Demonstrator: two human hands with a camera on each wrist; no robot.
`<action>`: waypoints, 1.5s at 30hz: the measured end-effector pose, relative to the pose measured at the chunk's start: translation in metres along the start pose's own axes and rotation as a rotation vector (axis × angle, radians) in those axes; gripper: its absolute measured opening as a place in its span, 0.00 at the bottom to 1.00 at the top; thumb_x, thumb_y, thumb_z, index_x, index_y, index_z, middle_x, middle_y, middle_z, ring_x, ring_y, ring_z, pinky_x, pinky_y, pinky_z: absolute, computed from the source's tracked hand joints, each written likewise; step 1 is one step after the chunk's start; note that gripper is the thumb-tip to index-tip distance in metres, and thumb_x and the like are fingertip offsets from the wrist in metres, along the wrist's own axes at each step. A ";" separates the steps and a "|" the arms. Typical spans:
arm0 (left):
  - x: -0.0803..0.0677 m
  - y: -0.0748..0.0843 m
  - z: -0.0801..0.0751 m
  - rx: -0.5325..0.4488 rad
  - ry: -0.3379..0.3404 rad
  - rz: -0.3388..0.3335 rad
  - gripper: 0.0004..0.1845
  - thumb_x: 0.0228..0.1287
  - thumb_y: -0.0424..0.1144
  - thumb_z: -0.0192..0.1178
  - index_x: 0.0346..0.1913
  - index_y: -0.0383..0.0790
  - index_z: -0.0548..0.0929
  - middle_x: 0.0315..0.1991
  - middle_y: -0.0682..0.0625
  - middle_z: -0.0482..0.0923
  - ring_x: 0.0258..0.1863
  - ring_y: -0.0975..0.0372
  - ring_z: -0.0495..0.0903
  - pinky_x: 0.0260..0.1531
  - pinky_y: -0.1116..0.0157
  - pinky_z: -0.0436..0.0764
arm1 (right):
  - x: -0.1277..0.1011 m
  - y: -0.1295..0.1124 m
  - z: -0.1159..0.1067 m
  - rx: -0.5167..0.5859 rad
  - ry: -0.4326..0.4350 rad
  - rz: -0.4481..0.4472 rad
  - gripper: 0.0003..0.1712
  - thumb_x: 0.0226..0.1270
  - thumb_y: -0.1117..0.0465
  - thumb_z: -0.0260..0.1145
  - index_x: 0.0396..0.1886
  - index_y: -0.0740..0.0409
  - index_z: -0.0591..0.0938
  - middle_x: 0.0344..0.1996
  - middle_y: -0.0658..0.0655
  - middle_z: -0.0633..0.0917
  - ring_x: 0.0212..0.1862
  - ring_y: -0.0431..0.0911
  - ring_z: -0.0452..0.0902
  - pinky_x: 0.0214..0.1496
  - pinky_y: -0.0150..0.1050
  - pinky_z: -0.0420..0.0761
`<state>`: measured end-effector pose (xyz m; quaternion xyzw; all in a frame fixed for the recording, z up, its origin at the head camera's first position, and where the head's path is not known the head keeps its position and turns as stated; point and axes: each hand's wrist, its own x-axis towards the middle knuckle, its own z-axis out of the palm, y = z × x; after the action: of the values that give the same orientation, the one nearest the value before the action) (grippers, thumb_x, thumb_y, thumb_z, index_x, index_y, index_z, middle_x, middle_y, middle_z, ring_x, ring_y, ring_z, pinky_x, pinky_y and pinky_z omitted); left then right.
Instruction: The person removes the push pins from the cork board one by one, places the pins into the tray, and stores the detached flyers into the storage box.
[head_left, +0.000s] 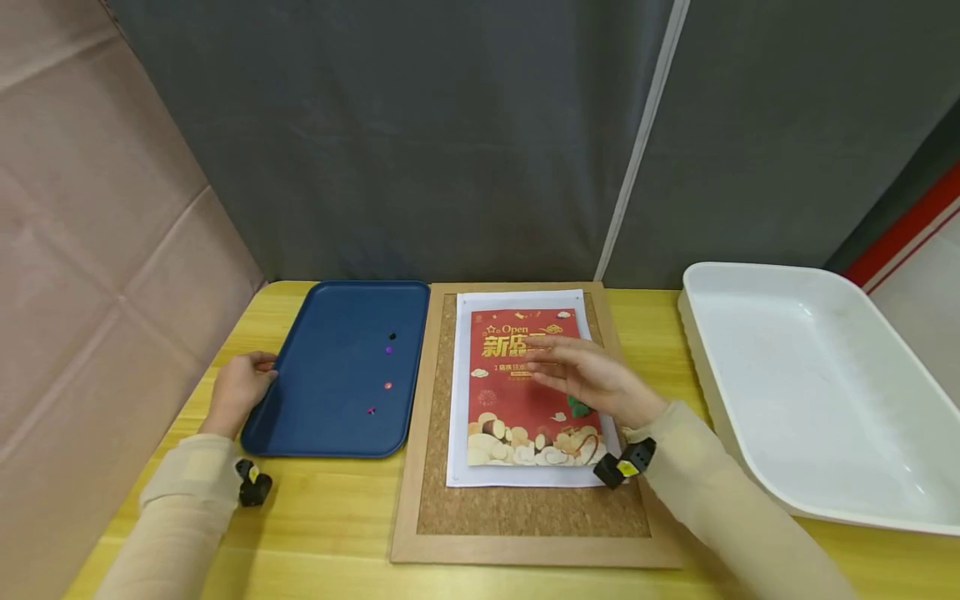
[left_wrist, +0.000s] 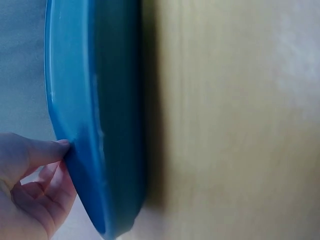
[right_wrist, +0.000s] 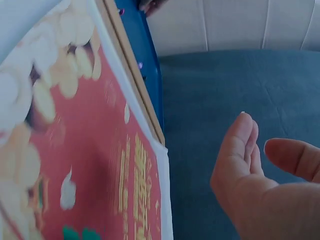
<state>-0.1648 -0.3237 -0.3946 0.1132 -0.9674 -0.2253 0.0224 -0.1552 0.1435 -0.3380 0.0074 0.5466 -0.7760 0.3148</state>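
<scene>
The red poster lies flat on its white backing sheet on the cork board, in the middle of the yellow surface. My right hand hovers just over its upper half, fingers straight and loosely apart, holding nothing. My left hand rests at the left rim of the blue tray, thumb pressed against the edge, the other fingers loosely curled beneath. Four small pins lie in the tray, near its right side. A white bin sits well apart on the right. To do this well, I judge I should lay my palm down flat and even so the paper neither creases nor slides off square with the frame, and keep the tray steadied.
</scene>
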 end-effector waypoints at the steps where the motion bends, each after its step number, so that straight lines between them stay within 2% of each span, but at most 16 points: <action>1: 0.000 0.000 0.000 0.001 -0.002 0.000 0.17 0.65 0.30 0.54 0.53 0.20 0.76 0.48 0.26 0.78 0.45 0.37 0.78 0.44 0.46 0.77 | -0.003 0.000 -0.005 0.000 0.010 -0.004 0.30 0.75 0.61 0.50 0.71 0.67 0.58 0.41 0.47 0.82 0.45 0.38 0.80 0.52 0.30 0.81; 6: 0.000 0.001 -0.002 0.032 -0.003 0.010 0.18 0.65 0.32 0.55 0.53 0.21 0.76 0.47 0.26 0.78 0.44 0.37 0.78 0.43 0.46 0.76 | -0.016 0.002 -0.021 -0.036 0.042 -0.024 0.32 0.76 0.60 0.49 0.73 0.68 0.53 0.40 0.45 0.83 0.44 0.36 0.80 0.52 0.28 0.80; 9: -0.001 0.009 -0.003 0.041 0.006 -0.001 0.21 0.66 0.34 0.55 0.56 0.21 0.74 0.50 0.25 0.76 0.46 0.36 0.77 0.45 0.44 0.76 | -0.021 0.006 -0.028 -0.061 0.078 -0.032 0.34 0.75 0.59 0.50 0.73 0.69 0.51 0.41 0.44 0.82 0.46 0.37 0.80 0.55 0.29 0.80; 13: -0.003 0.029 -0.002 -0.013 0.069 0.002 0.23 0.67 0.33 0.54 0.60 0.21 0.71 0.52 0.23 0.74 0.48 0.35 0.77 0.47 0.43 0.76 | -0.028 0.011 -0.038 -0.105 0.136 -0.045 0.34 0.75 0.58 0.50 0.73 0.69 0.52 0.43 0.44 0.81 0.46 0.37 0.80 0.55 0.29 0.80; 16: -0.004 0.048 0.000 -0.072 0.123 0.041 0.22 0.66 0.32 0.55 0.59 0.22 0.72 0.51 0.25 0.76 0.49 0.37 0.78 0.48 0.45 0.78 | -0.032 0.013 -0.044 -0.111 0.167 -0.063 0.34 0.75 0.58 0.50 0.73 0.70 0.52 0.42 0.44 0.81 0.45 0.36 0.81 0.51 0.27 0.81; 18: -0.005 0.062 0.002 -0.112 0.132 0.069 0.21 0.65 0.31 0.56 0.58 0.22 0.74 0.51 0.26 0.77 0.49 0.38 0.79 0.48 0.46 0.78 | -0.033 0.013 -0.048 -0.097 0.187 -0.078 0.34 0.75 0.59 0.51 0.72 0.71 0.52 0.39 0.44 0.82 0.43 0.35 0.81 0.49 0.27 0.81; 26: -0.021 0.114 0.011 -0.250 -0.011 0.145 0.21 0.68 0.35 0.56 0.60 0.29 0.74 0.53 0.32 0.78 0.53 0.42 0.79 0.50 0.49 0.80 | -0.037 0.017 -0.065 -0.192 0.228 -0.127 0.33 0.75 0.63 0.49 0.70 0.78 0.50 0.37 0.43 0.82 0.40 0.33 0.81 0.47 0.27 0.82; 29: -0.028 0.131 0.018 -0.272 -0.058 0.183 0.21 0.67 0.36 0.57 0.60 0.31 0.75 0.53 0.34 0.79 0.52 0.44 0.81 0.48 0.51 0.81 | -0.040 0.019 -0.071 -0.199 0.239 -0.124 0.34 0.75 0.61 0.49 0.70 0.77 0.50 0.37 0.42 0.82 0.40 0.32 0.81 0.46 0.26 0.82; 32: -0.036 0.146 0.025 -0.289 -0.118 0.217 0.21 0.68 0.36 0.56 0.61 0.32 0.75 0.53 0.34 0.77 0.48 0.45 0.82 0.42 0.53 0.83 | -0.044 0.021 -0.077 -0.256 0.258 -0.115 0.35 0.76 0.59 0.48 0.71 0.76 0.50 0.40 0.42 0.80 0.42 0.31 0.80 0.47 0.26 0.81; 36: -0.048 0.162 0.033 -0.316 -0.200 0.231 0.21 0.68 0.36 0.57 0.61 0.34 0.75 0.56 0.35 0.74 0.49 0.47 0.82 0.41 0.55 0.83 | -0.048 0.023 -0.084 -0.355 0.288 -0.107 0.35 0.76 0.59 0.49 0.70 0.77 0.50 0.44 0.45 0.77 0.42 0.30 0.79 0.48 0.26 0.81; 39: -0.056 0.170 0.039 -0.333 -0.250 0.241 0.21 0.68 0.36 0.57 0.62 0.35 0.75 0.58 0.37 0.74 0.52 0.48 0.81 0.43 0.57 0.83 | -0.049 0.024 -0.088 -0.396 0.300 -0.119 0.32 0.75 0.64 0.48 0.69 0.80 0.51 0.42 0.46 0.78 0.41 0.30 0.78 0.47 0.26 0.81; 41: -0.061 0.175 0.043 -0.352 -0.284 0.247 0.20 0.68 0.35 0.56 0.61 0.35 0.75 0.58 0.37 0.74 0.51 0.49 0.81 0.40 0.59 0.82 | -0.049 0.024 -0.091 -0.423 0.304 -0.127 0.31 0.74 0.67 0.47 0.68 0.82 0.52 0.40 0.46 0.78 0.40 0.29 0.78 0.46 0.25 0.81; 45: -0.069 0.183 0.051 -0.368 -0.329 0.262 0.20 0.66 0.33 0.57 0.61 0.32 0.75 0.56 0.37 0.76 0.51 0.49 0.81 0.41 0.60 0.82 | -0.050 0.025 -0.095 -0.473 0.292 -0.120 0.30 0.73 0.69 0.46 0.67 0.84 0.52 0.40 0.46 0.78 0.39 0.28 0.77 0.45 0.24 0.81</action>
<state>-0.1405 -0.1259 -0.3595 -0.0569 -0.9072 -0.4079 -0.0856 -0.1340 0.2433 -0.3798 0.0131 0.7515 -0.6348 0.1790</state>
